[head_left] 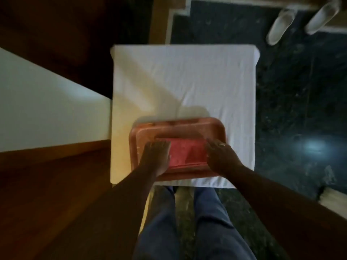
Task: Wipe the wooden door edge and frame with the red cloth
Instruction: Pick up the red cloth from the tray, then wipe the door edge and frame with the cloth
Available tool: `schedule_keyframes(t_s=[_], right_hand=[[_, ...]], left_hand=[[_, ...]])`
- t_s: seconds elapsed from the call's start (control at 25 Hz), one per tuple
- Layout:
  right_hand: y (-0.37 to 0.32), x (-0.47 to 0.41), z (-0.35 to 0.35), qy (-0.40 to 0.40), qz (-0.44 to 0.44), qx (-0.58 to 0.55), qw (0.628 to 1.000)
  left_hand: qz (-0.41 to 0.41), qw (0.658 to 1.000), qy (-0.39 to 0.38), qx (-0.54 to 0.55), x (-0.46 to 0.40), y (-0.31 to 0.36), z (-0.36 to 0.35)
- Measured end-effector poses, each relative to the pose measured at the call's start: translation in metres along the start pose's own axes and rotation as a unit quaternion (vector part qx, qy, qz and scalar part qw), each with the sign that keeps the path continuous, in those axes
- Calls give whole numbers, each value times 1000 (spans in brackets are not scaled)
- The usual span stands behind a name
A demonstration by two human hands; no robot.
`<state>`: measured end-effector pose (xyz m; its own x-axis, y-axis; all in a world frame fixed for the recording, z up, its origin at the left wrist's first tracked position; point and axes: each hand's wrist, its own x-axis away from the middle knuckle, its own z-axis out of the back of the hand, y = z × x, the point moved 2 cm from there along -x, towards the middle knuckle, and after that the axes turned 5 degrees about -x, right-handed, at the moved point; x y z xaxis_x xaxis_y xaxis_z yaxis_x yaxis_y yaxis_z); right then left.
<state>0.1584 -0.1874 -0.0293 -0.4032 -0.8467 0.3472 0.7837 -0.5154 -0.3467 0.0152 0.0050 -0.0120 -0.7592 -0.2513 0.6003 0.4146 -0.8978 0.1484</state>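
A folded red cloth [187, 153] lies flat in an orange-red tray [178, 128] near the front of a small table covered with a white sheet [184, 77]. My left hand [155, 158] rests flat on the cloth's left edge, fingers stretched and close together. My right hand [220, 156], with a ring on one finger, lies on the cloth's right edge, fingers curled down; whether they grip the cloth is unclear. Brown wooden door surfaces [47, 194] fill the left side of the view, dim and blurred.
A white wall or panel [37, 109] runs along the left beside the table. The floor [300, 109] is dark speckled stone with a bright light reflection. Another person's two white shoes [281, 25] stand at the top right. My legs in blue trousers [187, 231] are below the table.
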Motion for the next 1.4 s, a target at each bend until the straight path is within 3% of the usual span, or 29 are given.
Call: schedule_keyframes(t_s=[0.16, 0.24, 0.32, 0.44, 0.52, 0.64, 0.72, 0.8, 0.84, 0.92, 1.0, 1.08, 1.24, 1.4], right_hand=[[10, -53, -23, -101, -39, 26, 994], [8, -59, -24, -185, -53, 21, 981], [2, -53, -14, -265, -87, -100, 955], [-3, -33, 33, -206, -188, -346, 896], [-8, -16, 78, -152, -219, -408, 873], [-20, 10, 151, -82, -252, -504, 822], [-27, 20, 188, -16, -271, -566, 778], [-44, 22, 219, -3, -267, -614, 743], [-53, 19, 231, -16, -256, -620, 742], [-75, 10, 256, -7, -208, -586, 783], [-105, 1, 288, 41, -139, -535, 833], [-141, -11, 319, 71, -92, -513, 850], [-259, -22, 398, 132, 63, -483, 864], [-396, 7, 477, 213, 217, -461, 834]], left_hand=[[-86, 994, 69, 0, -55, 7, -14], [-120, 993, 15, -11, -70, 19, -19], [-127, 991, -31, -8, -72, 24, -14], [-98, 988, -72, 99, -55, 22, 18], [-61, 961, -121, 240, -35, 10, 49], [-26, 907, -114, 404, 1, -14, 114], [21, 859, -64, 507, 28, -28, 153], [74, 775, 7, 628, 60, -34, 185], [94, 732, 42, 673, 75, -34, 198], [126, 684, 126, 707, 104, -31, 220], [159, 661, 218, 700, 144, -30, 244], [181, 644, 309, 676, 190, -35, 266], [192, 594, 485, 612, 315, -66, 316], [195, 615, 606, 465, 449, -96, 355]])
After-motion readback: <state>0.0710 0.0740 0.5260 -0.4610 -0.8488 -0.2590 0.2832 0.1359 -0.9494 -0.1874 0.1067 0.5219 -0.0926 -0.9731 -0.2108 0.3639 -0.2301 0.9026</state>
